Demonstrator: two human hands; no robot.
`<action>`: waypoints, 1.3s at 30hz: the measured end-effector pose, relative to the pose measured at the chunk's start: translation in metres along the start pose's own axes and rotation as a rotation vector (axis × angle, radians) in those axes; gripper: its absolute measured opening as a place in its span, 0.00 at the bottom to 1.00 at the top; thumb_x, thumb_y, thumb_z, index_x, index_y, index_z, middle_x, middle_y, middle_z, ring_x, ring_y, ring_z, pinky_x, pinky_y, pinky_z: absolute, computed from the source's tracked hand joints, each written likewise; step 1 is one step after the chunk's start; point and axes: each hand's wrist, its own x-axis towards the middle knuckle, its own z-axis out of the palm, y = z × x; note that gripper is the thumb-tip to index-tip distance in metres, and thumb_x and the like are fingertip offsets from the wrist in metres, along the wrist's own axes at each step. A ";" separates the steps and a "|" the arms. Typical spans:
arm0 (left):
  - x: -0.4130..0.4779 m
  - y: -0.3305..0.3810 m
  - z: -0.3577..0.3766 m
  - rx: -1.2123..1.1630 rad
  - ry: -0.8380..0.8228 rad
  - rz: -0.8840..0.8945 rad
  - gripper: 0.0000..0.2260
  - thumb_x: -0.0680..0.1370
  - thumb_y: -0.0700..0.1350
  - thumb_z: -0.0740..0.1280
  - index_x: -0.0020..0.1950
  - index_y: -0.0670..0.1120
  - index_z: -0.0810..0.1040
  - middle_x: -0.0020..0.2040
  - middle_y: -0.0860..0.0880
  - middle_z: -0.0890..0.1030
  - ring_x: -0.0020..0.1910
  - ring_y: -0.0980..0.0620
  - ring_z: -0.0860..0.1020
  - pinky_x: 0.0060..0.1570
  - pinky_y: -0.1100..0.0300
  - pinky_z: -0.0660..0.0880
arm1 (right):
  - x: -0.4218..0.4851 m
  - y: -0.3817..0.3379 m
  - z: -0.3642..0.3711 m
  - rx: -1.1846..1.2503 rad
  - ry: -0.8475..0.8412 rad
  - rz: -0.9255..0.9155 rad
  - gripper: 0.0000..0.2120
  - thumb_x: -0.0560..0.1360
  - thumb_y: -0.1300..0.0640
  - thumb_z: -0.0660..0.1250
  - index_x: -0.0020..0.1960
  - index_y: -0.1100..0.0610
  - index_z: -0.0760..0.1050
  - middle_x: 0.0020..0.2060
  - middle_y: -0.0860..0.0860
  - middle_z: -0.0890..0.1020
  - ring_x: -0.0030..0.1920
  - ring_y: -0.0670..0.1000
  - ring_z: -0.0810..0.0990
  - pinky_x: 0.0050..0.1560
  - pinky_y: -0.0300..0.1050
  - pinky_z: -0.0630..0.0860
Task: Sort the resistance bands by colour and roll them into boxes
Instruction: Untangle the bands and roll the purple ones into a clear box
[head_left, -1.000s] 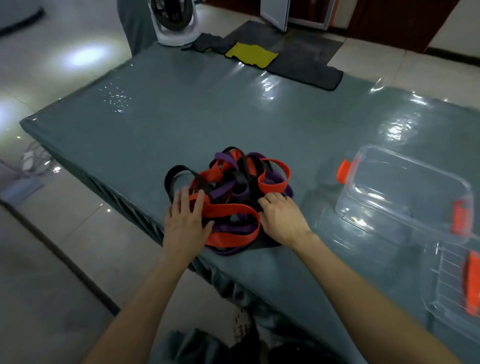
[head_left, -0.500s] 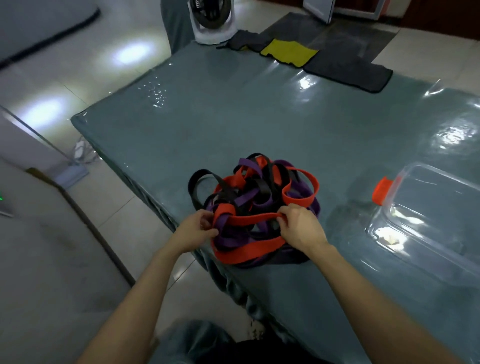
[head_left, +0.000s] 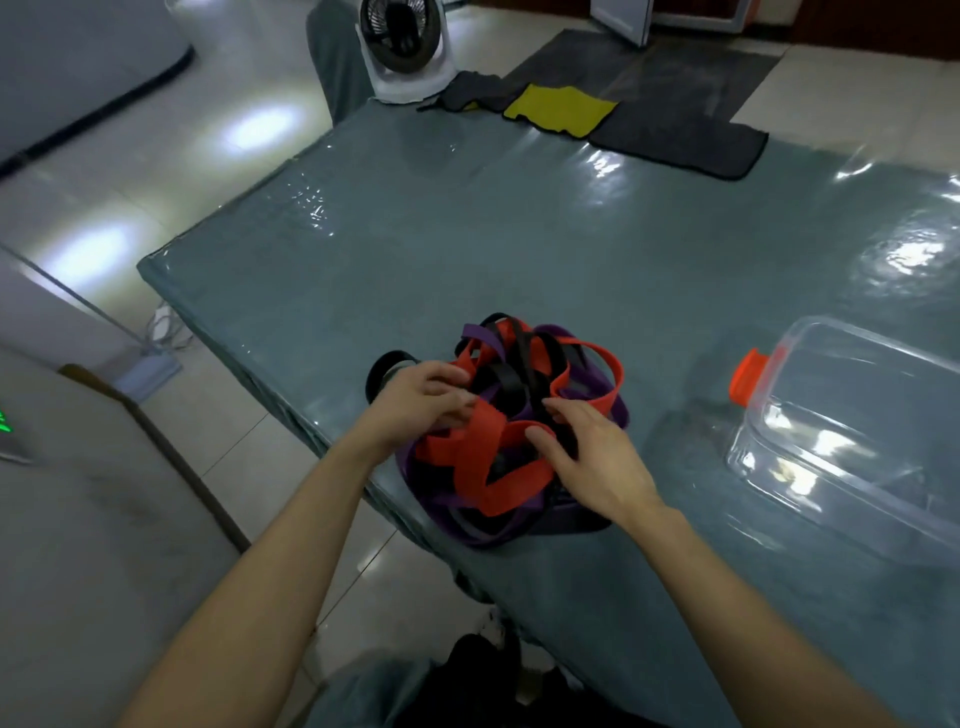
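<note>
My left hand (head_left: 421, 402) pinches a red band (head_left: 483, 447) atop the tangled bands (head_left: 519, 374) between my hands. My right hand (head_left: 592, 457) rests there, grip unclear. I'd draw red out slowly, pinning the rest; the box (head_left: 852, 405) waits right.

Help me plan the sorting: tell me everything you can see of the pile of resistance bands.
The pile of resistance bands is a loose tangle of flat, rubbery-looking loops in orange, purple and black, heaped on the table near its front edge, left of the clear box. One black loop sticks out at the left. The left hand pinches an orange band on top; the right hand touches the pile with fingers reaching in.
</note>
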 end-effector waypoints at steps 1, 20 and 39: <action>0.005 0.009 0.006 0.001 -0.102 0.031 0.15 0.85 0.33 0.68 0.72 0.38 0.78 0.60 0.40 0.88 0.57 0.45 0.88 0.59 0.52 0.85 | -0.003 -0.006 0.002 0.040 -0.019 0.000 0.39 0.78 0.24 0.62 0.81 0.46 0.67 0.74 0.44 0.77 0.73 0.46 0.76 0.71 0.49 0.76; 0.039 -0.068 -0.079 1.239 -0.288 0.868 0.11 0.77 0.47 0.79 0.55 0.50 0.81 0.66 0.50 0.81 0.65 0.46 0.79 0.63 0.46 0.77 | 0.000 0.017 0.046 -0.269 0.101 0.088 0.08 0.79 0.61 0.71 0.56 0.54 0.87 0.73 0.54 0.75 0.61 0.57 0.85 0.58 0.57 0.84; 0.016 0.255 -0.052 -0.040 -0.326 0.927 0.05 0.87 0.40 0.68 0.56 0.39 0.74 0.45 0.45 0.82 0.43 0.53 0.86 0.46 0.54 0.87 | 0.051 -0.126 -0.058 0.200 0.399 0.229 0.25 0.80 0.47 0.76 0.74 0.52 0.75 0.52 0.44 0.85 0.50 0.45 0.86 0.54 0.44 0.81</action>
